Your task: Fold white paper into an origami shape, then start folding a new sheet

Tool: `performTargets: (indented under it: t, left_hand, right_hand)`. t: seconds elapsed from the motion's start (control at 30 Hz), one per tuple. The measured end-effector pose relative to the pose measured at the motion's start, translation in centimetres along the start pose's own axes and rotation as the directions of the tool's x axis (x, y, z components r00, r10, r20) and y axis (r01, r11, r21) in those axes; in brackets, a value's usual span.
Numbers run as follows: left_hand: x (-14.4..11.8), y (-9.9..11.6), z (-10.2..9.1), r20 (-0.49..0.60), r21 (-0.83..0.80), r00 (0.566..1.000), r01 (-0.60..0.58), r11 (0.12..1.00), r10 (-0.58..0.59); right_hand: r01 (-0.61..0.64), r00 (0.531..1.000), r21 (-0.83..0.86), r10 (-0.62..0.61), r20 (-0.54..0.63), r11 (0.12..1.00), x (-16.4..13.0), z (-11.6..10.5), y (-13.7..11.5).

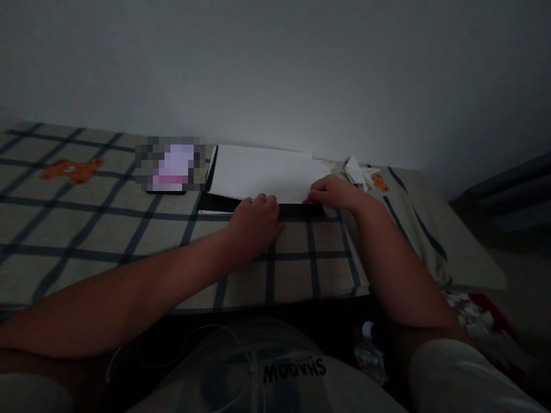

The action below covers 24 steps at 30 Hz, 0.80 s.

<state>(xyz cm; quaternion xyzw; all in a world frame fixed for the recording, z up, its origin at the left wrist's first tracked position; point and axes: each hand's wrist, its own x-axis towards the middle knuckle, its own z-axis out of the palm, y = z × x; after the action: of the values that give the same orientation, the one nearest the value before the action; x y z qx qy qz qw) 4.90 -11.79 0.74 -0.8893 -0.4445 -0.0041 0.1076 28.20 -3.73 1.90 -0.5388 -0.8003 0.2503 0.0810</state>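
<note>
working at a white sheet (262, 175) by the pale wall (275, 69)

the sheet lies on a dark, flat object (301, 210) on a checked cloth (129, 229), its near edge looking slightly ragged. the left hand (257, 222) has its fingers bent over that near edge, left of the right hand; whether they grip the paper or only rest there, i cannot tell. the right hand (330, 192) is at the near right corner, thumb and fingers drawn close together at the paper's edge; a firm pinch cannot be made out. just beyond it sits some folded white paper (355, 171), creased and pointed. a phone (174, 166), its picture blurred, lies just left of the sheet. farther left is an orange bear-shaped figure (71, 171) on the cloth. below the cloth's edge stands a clear bottle (369, 358) with a white cap.
</note>
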Motion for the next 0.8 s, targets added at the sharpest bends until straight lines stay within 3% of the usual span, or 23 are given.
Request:
performTargets:
  t: [0.13,0.2,0.33,0.43,0.6,0.8]
  left_hand:
    - [-0.1,0.0,0.5,-0.032,0.0,0.999,-0.006,1.0,0.006]
    - [-0.1,0.0,0.8,-0.038,0.002,0.999,-0.006,1.0,0.007]
    - [-0.3,0.3,1.1,-0.041,0.002,0.999,0.005,1.0,-0.004]
    - [-0.3,0.4,0.9,-0.034,-0.003,0.999,0.01,1.0,-0.01]
    - [-0.3,0.4,0.8,-0.017,-0.005,1.0,0.026,1.0,-0.026]
    - [-0.3,0.2,1.4,-0.043,-0.01,0.999,0.02,1.0,-0.021]
  right_hand:
    - [-0.047,0.999,0.074,0.047,0.009,0.996,0.2,-0.1,0.6]
    - [-0.026,1.0,0.028,0.026,-0.015,0.999,0.3,-0.1,0.6]
    - [0.152,0.978,-0.175,-0.173,-0.113,0.973,0.5,0.1,-0.3]
    - [0.296,0.933,-0.189,-0.326,-0.155,0.936,0.8,0.8,-1.0]
    - [0.47,0.874,-0.154,-0.483,-0.061,0.869,1.2,2.3,-1.6]
    - [0.493,0.868,-0.098,-0.496,-0.013,0.865,1.4,2.6,-1.4]
